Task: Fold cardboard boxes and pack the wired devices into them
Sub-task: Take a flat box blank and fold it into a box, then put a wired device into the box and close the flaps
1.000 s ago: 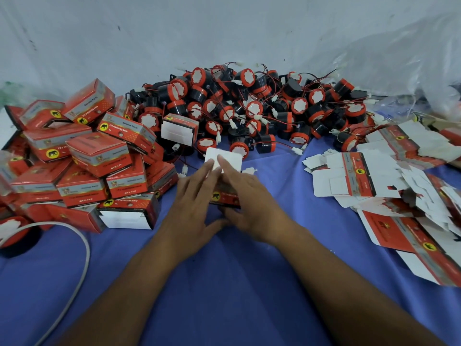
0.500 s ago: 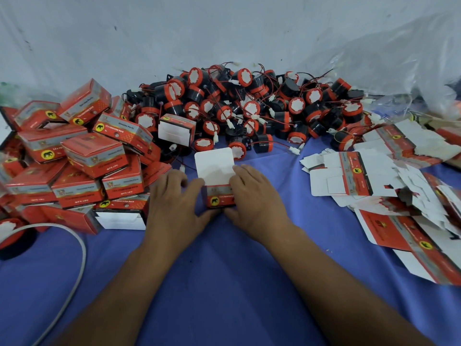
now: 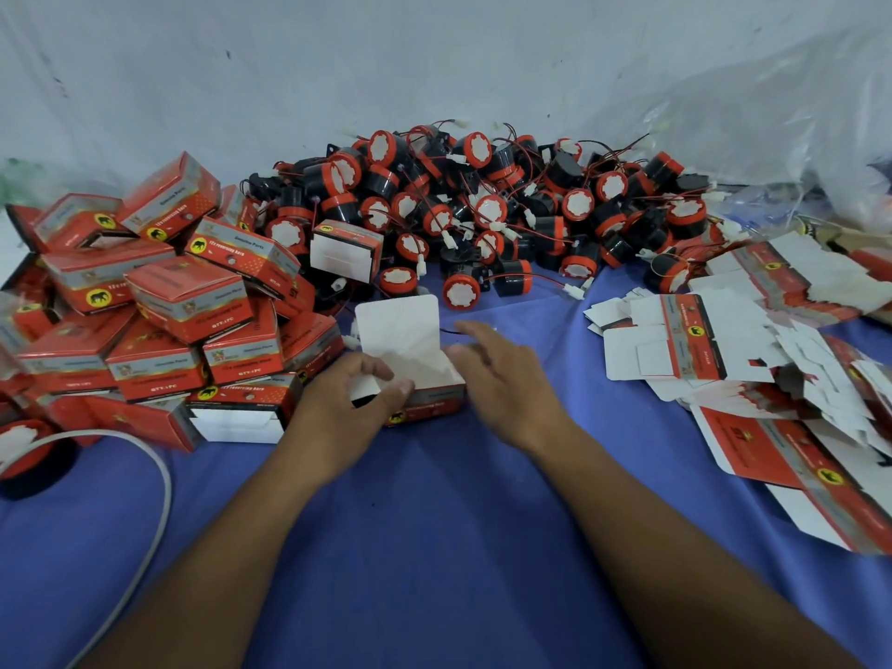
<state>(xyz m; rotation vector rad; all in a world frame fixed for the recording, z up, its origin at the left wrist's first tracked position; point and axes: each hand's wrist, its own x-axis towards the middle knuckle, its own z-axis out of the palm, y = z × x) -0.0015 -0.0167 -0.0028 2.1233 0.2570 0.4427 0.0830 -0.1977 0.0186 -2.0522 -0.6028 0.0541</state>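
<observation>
Gripping the "reversing horn" box (image 3: 429, 407) at centre frame, the left hand (image 3: 345, 400) pinched its left end. Its long axis ran left-right, its lid flap upright. The right hand (image 3: 502, 379) lay open beside it.

Left hand (image 3: 347, 400) hides the box (image 3: 429, 402)'s left end (right hand (image 3: 502, 379) blurred).

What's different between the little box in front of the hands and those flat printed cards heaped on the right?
The open box is folded into shape with its lid standing up; the flat cards lie unfolded. The left hand holds the open box at one end; nothing touches the flat cards. The open box stands alone; the flat cards overlap in a heap. Both are red outside with a yellow badge, and white inside.
</observation>
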